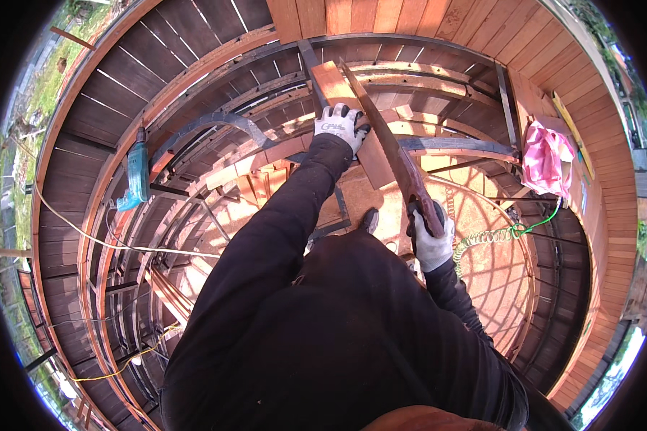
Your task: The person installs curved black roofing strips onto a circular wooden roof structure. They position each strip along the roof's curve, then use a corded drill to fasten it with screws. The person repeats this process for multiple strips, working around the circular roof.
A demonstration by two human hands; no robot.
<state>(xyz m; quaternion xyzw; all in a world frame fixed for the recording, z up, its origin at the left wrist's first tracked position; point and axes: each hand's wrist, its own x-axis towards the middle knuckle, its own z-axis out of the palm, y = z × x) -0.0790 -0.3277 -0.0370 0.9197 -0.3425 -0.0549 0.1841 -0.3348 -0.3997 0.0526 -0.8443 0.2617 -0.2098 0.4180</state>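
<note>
My left hand (341, 128), in a white work glove with dark fingertips, is closed over a reddish wooden board (336, 85) and presses it against the dark curved frame. The board slants from the upper middle down to the right, past my hand. My right hand (433, 241), gloved alike, grips the handle of a handsaw (392, 154). The long blade of the saw runs up along the right side of the board, its tip near the board's far end. Whether the teeth are in the wood, I cannot tell.
A teal power drill (137, 172) hangs on the curved rail at the left. Pink cloth (546, 158) lies on the right ledge beside a yellow level-like bar (574, 133). A coiled air hose (482, 237) trails at the right. Cords cross the left side; curved slatted walls surround me.
</note>
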